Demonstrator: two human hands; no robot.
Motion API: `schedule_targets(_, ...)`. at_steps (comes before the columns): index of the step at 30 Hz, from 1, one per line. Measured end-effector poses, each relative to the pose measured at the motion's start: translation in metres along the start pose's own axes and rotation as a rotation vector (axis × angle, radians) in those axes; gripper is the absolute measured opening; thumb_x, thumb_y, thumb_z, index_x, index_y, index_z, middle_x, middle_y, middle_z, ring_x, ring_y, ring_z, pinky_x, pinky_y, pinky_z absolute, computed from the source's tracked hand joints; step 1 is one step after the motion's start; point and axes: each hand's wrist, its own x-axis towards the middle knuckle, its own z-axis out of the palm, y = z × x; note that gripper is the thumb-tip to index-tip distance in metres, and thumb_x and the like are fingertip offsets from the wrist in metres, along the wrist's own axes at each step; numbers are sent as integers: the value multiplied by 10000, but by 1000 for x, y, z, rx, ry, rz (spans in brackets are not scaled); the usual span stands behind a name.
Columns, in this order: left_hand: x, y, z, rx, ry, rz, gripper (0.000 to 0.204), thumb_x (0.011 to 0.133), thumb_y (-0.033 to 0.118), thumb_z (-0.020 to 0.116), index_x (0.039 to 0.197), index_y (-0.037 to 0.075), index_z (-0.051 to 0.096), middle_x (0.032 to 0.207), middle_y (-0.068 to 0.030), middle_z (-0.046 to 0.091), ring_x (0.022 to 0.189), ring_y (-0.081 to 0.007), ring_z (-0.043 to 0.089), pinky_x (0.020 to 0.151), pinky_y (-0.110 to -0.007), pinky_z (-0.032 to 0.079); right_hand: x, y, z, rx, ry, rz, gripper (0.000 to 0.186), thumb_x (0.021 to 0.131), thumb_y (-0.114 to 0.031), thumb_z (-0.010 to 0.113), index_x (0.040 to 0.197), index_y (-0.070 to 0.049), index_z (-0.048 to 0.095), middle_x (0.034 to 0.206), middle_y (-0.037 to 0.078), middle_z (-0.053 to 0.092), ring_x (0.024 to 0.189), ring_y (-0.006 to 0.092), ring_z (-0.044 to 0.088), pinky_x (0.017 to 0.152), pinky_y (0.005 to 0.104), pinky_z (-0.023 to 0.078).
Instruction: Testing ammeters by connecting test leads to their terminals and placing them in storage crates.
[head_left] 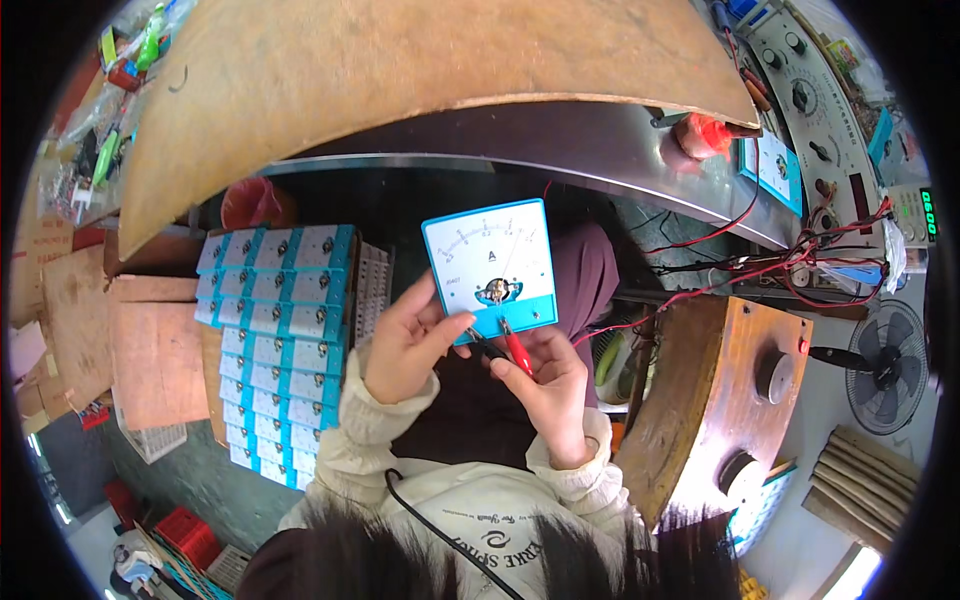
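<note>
A square analog ammeter with a white dial face and a blue frame is held tilted in front of me, above my lap. My left hand grips its lower left corner, thumb on the front. The fingers of my right hand are closed around a red test clip at the meter's lower edge, below the exposed mechanism. A black test clip lies between my two hands at the same edge; which hand steadies it I cannot tell. The clips' tips partly overlap the meter's blue strip.
To the left, several rows of similar meters stand stacked. A curved wooden board spans the far side. At right are a wooden box with knobs, tangled red and black leads, an instrument panel and a fan.
</note>
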Motion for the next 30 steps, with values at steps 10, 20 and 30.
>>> schedule_targets(10, 9, 2, 19, -58, -57, -52, 653, 982, 56, 636, 1547, -19, 316, 1155, -95, 695, 856, -78, 650, 656, -212, 558, -11, -2, -29, -186, 178, -212, 191, 880, 33, 762, 1059, 24, 697, 955, 51, 734, 842, 49, 651, 748, 203, 533)
schedule_targets(20, 10, -4, 27, -8, -60, -65, 681, 976, 28, 631, 1563, -4, 289, 1207, -90, 671, 907, -86, 642, 680, -231, 580, -10, -5, -40, -318, 196, -263, 204, 853, 13, 787, 1043, 29, 714, 925, 72, 740, 826, 86, 678, 752, 231, 552)
schedule_targets(30, 15, -4, 44, -33, 8, -53, 643, 954, 81, 679, 1511, -38, 382, 1029, -96, 723, 702, -81, 638, 591, -199, 509, -13, -7, -49, -399, 232, -296, 223, 828, 4, 808, 1032, 29, 722, 932, 105, 748, 806, 107, 696, 742, 243, 557)
